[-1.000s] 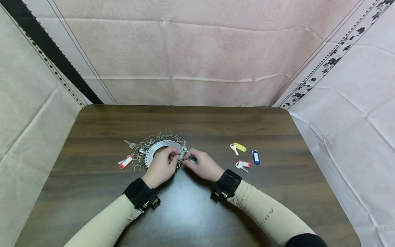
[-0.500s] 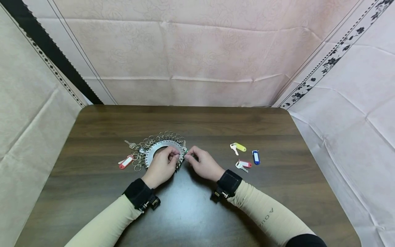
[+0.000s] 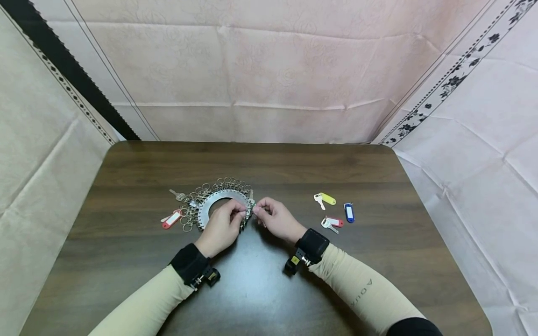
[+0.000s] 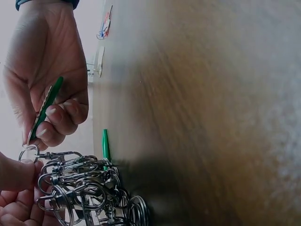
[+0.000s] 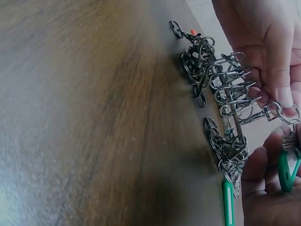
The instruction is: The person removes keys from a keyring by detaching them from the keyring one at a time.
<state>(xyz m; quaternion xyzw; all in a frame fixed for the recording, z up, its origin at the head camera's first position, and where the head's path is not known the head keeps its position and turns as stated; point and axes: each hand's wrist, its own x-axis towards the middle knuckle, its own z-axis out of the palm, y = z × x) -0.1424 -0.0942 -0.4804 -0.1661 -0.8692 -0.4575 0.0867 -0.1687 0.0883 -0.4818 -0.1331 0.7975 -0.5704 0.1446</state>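
A round silver key holder, ringed with several clips and split rings, lies on the table under my hands. My left hand pinches one split ring at its right side, between thumb and finger. Close by on the right, my right hand holds a key with a green key tag against that ring. Whether the key's loop is threaded on the ring, I cannot tell. A second green tag hangs from the holder near the table.
A red tag and a loose-hanging key are at the holder's left. To the right lie a yellow tag with a key, a blue tag and a red tag with a key. Brown wood table underneath.
My right hand's fingers have shifted at the ring and its wrist has turned slightly. The green tag, seen between its fingers earlier, is now hidden in the head view. My left hand stays put.
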